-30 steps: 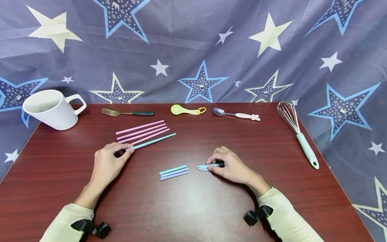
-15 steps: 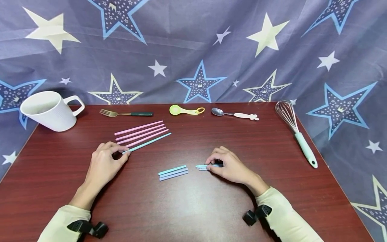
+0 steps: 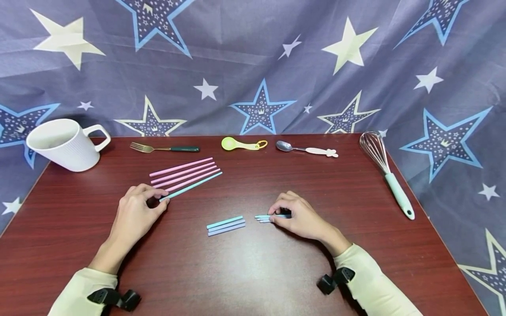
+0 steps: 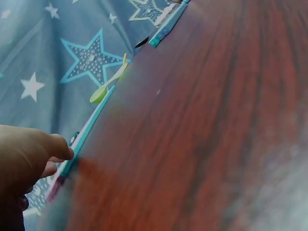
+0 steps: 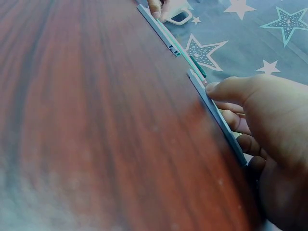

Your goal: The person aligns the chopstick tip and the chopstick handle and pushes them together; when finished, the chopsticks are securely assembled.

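Note:
In the head view, my left hand (image 3: 136, 213) pinches the left end of a long teal straw (image 3: 197, 184) between thumb and fingers. This straw lies along the near side of a row of long pink straws (image 3: 182, 166). My right hand (image 3: 300, 217) has thumb and fingers on several short blue straws (image 3: 262, 218), whose right ends it hides. Between the hands lies a separate group of short straws (image 3: 226, 226), one teal and the others blue. The right wrist view shows the thumb against a short straw (image 5: 219, 120) close to the tabletop.
Along the back edge lie a fork (image 3: 166, 148), a yellow-green measuring spoon (image 3: 241, 144) and a spoon with a white handle (image 3: 306, 149). A white mug (image 3: 67, 145) stands at the back left, and a whisk (image 3: 389, 180) lies at the right. A star-patterned cloth (image 3: 237, 48) hangs behind.
My left hand has drawn the teal straw slightly left and toward me, closer alongside the pink ones. The right hand has stayed on its short straws.

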`<state>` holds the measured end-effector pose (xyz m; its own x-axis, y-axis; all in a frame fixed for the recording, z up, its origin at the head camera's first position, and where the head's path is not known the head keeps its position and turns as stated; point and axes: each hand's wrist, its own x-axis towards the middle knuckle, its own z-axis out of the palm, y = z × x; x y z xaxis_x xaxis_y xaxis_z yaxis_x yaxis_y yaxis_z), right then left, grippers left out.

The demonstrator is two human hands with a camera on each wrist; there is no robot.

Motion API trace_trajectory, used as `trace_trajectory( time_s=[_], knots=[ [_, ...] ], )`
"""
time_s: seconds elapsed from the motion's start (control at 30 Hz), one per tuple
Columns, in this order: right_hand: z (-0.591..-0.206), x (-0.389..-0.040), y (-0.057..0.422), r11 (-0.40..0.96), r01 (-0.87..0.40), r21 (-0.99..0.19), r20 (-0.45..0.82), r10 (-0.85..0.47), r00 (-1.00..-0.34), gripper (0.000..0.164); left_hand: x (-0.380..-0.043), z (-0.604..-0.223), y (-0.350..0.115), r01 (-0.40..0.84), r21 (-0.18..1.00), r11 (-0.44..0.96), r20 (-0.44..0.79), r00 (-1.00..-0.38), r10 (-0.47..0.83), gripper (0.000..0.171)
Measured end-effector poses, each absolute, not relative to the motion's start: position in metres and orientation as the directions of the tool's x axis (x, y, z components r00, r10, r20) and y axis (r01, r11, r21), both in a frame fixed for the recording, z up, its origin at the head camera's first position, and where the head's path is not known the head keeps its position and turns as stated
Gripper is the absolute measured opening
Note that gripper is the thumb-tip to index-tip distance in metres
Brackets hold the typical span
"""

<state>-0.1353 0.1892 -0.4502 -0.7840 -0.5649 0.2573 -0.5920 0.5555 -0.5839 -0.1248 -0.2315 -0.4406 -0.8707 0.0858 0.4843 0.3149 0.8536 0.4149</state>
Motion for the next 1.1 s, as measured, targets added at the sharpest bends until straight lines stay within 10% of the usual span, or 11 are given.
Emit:
trace_trajectory(
  time_s=[1.1],
  knots=[
    [-0.448, -0.133, 0.188, 0.545, -0.601, -0.584, 0.283, -0.558, -0.781, 0.012, -0.096, -0.447, -0.130, 0.374, 0.611, 0.697, 0.220, -0.927, 0.305, 0.014]
  ],
)
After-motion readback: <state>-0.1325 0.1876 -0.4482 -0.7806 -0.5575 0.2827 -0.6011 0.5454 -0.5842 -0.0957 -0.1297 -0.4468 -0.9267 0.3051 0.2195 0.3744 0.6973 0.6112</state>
